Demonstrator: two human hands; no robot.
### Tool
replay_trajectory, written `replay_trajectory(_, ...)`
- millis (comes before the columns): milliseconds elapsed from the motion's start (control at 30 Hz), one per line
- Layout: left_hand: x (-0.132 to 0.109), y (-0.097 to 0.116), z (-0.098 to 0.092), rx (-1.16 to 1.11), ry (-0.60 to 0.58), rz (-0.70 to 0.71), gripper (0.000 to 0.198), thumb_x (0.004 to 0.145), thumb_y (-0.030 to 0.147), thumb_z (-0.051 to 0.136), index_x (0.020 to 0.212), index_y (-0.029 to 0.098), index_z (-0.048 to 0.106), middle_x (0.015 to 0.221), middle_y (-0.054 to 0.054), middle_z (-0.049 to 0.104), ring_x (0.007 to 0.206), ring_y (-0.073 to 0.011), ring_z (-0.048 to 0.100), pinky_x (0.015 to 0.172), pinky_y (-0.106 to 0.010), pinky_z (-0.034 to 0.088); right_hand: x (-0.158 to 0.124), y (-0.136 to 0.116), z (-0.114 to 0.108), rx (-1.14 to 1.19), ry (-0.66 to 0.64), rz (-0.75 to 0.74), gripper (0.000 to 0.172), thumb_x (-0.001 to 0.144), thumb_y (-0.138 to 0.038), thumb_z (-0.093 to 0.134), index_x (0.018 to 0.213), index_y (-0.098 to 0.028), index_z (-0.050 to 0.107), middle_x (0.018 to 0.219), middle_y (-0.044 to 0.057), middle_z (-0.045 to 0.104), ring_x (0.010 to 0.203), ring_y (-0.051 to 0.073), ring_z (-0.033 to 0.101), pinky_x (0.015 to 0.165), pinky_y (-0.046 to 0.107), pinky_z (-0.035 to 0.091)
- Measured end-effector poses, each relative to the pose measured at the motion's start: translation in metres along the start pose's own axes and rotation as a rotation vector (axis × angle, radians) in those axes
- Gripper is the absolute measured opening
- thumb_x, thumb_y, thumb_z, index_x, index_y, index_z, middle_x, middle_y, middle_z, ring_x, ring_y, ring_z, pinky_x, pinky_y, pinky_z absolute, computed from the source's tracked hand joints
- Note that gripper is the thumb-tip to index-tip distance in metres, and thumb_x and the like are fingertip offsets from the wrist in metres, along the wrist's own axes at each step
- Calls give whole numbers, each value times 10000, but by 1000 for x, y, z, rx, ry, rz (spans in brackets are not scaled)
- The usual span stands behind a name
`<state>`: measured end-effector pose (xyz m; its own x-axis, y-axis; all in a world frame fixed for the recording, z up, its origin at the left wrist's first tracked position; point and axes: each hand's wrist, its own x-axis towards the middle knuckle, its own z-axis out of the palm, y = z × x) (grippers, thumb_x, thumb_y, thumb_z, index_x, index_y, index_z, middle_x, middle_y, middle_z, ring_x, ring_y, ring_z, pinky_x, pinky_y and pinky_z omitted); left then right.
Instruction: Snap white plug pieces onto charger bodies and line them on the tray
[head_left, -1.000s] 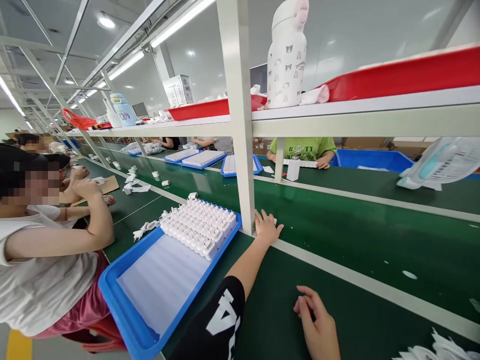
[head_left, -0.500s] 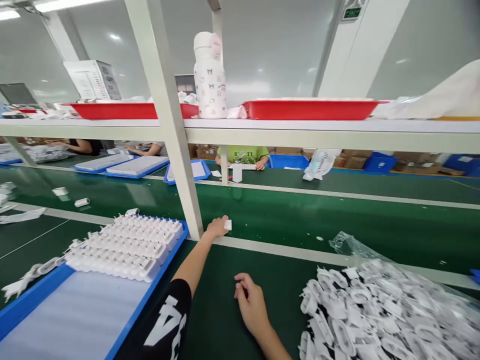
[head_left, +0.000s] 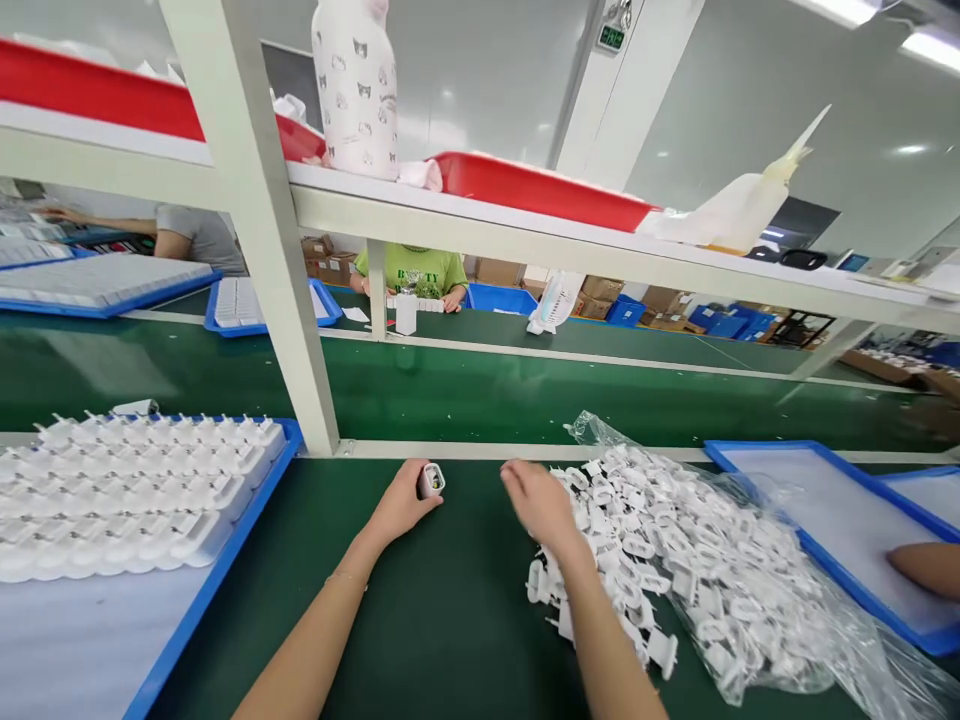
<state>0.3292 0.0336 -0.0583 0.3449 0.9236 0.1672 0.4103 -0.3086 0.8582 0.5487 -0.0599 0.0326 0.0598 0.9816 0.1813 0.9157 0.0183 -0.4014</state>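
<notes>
My left hand pinches a small white plastic housing just above the green bench, its open end facing me. My right hand hovers at the left edge of a heap of small white plastic parts lying on a clear plastic bag; its fingers are loosely bent and motion-blurred, with nothing visible in them. On my left a blue tray carries rows of white housings standing upright on a white liner.
A white frame post rises behind my left hand, carrying a shelf with red trays and a patterned white bottle. The green conveyor belt runs beyond. Another blue tray sits right, with a co-worker's arm. People work opposite.
The view swung right, away from the seated co-worker. My left hand picked the white housing up at the post and drew it toward me. My right hand moved to the parts heap.
</notes>
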Motion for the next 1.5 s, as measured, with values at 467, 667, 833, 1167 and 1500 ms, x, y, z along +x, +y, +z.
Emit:
replay_trajectory(467, -9, 3, -16, 188, -182, 113, 190, 723, 296, 546, 898, 220, 538, 950, -34, 585, 904, -230, 542, 799, -338, 428, 18, 62, -18, -372, -260, 138, 198, 766, -43, 468, 802, -177, 609, 783, 69, 662, 816, 222, 605, 813, 351, 317)
replay_trajectory(667, -14, 18, -16, 205, -32, 200, 222, 737, 358, 548, 906, 216, 515, 989, -47, 574, 960, -243, 522, 827, -357, 410, 11, 46, -19, -107, -38, 156, 216, 884, -190, 334, 938, -188, 543, 838, 63, 655, 773, 194, 611, 730, 303, 405)
replay_trajectory(833, -26, 38, -8, 154, 45, 377, 320, 792, 324, 480, 1085, 200, 501, 985, -73, 584, 901, -228, 543, 853, -374, 409, 6, 7, 17, 914, 15, 111, 215, 831, -413, 526, 886, -205, 530, 766, 12, 658, 692, 173, 641, 726, 320, 479)
replay_trajectory(1167, -21, 85, -34, -141, 20, 390, 227, 882, 307, 428, 1036, 244, 583, 844, -2, 621, 708, -132, 558, 668, -245, 449, 18, -63, 15, 1301, -66, 17, 169, 782, -355, 633, 828, -210, 560, 745, -31, 632, 737, 140, 622, 787, 292, 469)
replay_trajectory(1500, -12, 10, -27, 203, -220, 168, 505, 707, 404, 657, 1184, 279, 548, 1144, -48, 588, 1075, -279, 509, 882, -379, 410, 22, -37, 62, 1676, 205, 391, 311, 636, -265, 752, 899, -190, 604, 892, 7, 681, 876, 167, 649, 932, 337, 441)
